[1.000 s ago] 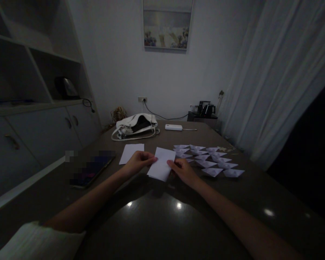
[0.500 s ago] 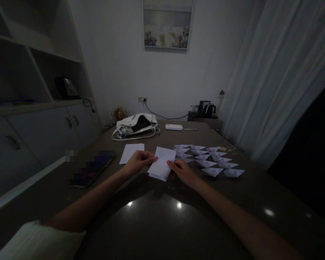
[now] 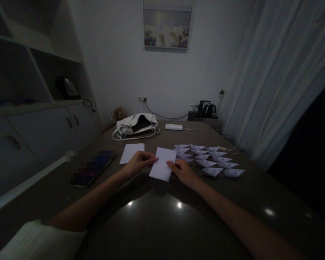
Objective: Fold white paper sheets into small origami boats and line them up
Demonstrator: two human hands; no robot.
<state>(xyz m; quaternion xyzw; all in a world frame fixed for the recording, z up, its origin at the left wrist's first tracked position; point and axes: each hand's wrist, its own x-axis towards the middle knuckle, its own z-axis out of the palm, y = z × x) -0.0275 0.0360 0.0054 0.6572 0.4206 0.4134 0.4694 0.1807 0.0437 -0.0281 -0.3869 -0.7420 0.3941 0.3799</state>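
Observation:
A folded sheet of white paper point(image 3: 162, 168) is held up above the dark table, between both hands. My left hand point(image 3: 138, 161) pinches its left edge with thumb and fingertips. On the other side, my right hand point(image 3: 183, 171) grips the right edge, its thumb on the front face and its fingers behind the sheet. Several folded paper boats point(image 3: 206, 163) stand in rows on the table just right of my right hand. A small stack of white paper point(image 3: 130, 151) lies flat beyond my left hand.
To the left lies a phone point(image 3: 94, 169), partly pixelated. A white handbag point(image 3: 137, 126) rests at the table's far left, and a white power strip point(image 3: 174, 127) with a cable lies at the far middle. Black kettle-like appliances point(image 3: 206, 108) stand beyond the far right edge.
The lower edges of the folded paper, spread apart before, now line up as one. Both hands keep nearly the same place.

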